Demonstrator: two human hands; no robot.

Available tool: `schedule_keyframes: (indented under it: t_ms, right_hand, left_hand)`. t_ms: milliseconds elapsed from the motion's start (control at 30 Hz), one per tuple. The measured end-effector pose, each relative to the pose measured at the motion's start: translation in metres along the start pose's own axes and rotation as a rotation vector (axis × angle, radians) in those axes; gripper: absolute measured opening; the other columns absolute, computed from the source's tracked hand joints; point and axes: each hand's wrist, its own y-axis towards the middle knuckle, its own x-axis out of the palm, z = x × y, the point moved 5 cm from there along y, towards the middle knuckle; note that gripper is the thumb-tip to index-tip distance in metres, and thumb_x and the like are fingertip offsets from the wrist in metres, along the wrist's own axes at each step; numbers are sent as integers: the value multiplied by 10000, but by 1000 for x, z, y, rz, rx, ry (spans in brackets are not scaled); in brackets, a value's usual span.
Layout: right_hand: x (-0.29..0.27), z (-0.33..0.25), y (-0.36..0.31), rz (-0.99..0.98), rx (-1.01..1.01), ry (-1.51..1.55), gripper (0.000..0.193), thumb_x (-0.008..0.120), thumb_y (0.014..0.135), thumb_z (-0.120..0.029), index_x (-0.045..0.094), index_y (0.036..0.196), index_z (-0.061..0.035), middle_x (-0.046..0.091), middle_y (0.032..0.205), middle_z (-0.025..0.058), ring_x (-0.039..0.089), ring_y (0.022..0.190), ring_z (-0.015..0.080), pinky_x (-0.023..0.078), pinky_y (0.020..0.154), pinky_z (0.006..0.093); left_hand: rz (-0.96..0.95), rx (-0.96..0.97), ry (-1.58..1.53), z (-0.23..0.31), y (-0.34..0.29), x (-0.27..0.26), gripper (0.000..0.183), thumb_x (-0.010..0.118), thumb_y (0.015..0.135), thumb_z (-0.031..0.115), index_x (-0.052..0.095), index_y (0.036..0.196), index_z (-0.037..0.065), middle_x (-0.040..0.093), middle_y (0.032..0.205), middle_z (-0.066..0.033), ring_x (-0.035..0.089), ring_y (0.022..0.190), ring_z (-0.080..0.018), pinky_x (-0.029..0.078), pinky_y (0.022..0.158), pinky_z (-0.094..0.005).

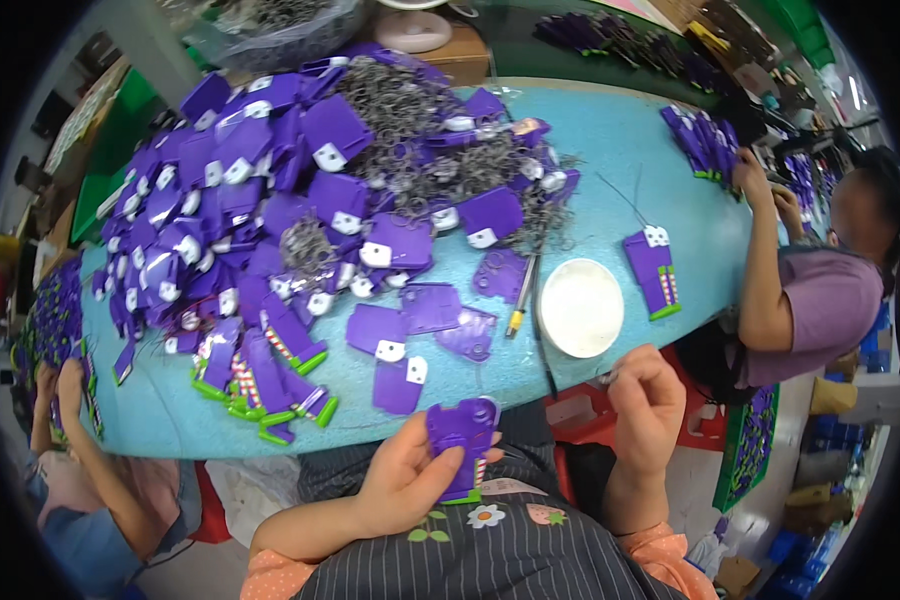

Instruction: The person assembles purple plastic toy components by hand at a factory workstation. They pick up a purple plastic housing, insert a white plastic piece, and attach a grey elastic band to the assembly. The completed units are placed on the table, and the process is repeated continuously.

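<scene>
Close to my body, my left hand (402,482) grips a purple plastic toy body half (462,428) with a striped leg and green foot at its lower end. Its hollow inner side faces up. Off to the right, my right hand (646,408) is raised near the table edge, thumb and fingers pinched together. Something tiny and greyish shows at the fingertips, too small to name. A white round tub (581,308) stands on the table beyond that hand. Loose purple shell pieces (398,384) lie on the table ahead of my left hand.
On the blue table (610,130), purple parts (240,140) are heaped at left, with tangled metal rings (395,100). A finished-looking purple figure (652,272) lies right of the tub, a yellow-tipped tool (520,305) left of it. Co-workers sit at right (815,290) and left (100,500).
</scene>
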Motion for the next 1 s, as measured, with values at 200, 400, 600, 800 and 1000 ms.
schedule_keyframes:
  t_ms: [200, 400, 600, 800, 1000]
  right_hand:
    - [73, 9, -21, -392, 109, 281, 57, 543, 847, 0, 542, 904, -2, 469, 1055, 120, 512, 864, 150, 441, 767, 277]
    - [97, 20, -28, -524, 389, 435, 67, 522, 880, -14, 492, 934, 14, 507, 1028, 117, 548, 859, 136, 482, 762, 288]
    - [85, 14, -16, -709, 483, 196, 158, 580, 856, -24, 459, 955, -3, 550, 888, 57, 524, 789, 79, 434, 681, 222]
    - [102, 17, -17, -1051, 798, 354, 156, 681, 802, -90, 544, 813, -15, 563, 752, -7, 502, 663, 40, 395, 574, 194]
    - [150, 22, 11, -580, -355, -734, 252, 719, 714, -153, 558, 833, -1, 542, 748, 101, 556, 672, 218, 437, 559, 299]
  left_hand:
    - [13, 62, 51, 8, 0, 6, 340, 371, 934, 20, 325, 1266, -40, 503, 1201, -172, 535, 1081, -197, 440, 905, -306]
    - [57, 120, 184, 6, -8, -10, 303, 399, 931, 39, 385, 1224, -36, 583, 1084, -120, 566, 978, -126, 457, 807, -248]
    - [-111, -24, 506, 12, -17, -16, 317, 404, 915, 17, 386, 1226, -40, 612, 1025, -118, 613, 886, -153, 489, 743, -268]
    - [-316, 70, 558, 17, -27, -8, 262, 477, 899, 54, 448, 1153, -2, 651, 953, -107, 639, 835, -178, 495, 706, -288]
    - [-115, 157, -109, 11, -62, -25, 333, 382, 928, 2, 315, 1254, -12, 477, 1246, -211, 511, 1137, -272, 405, 972, -377]
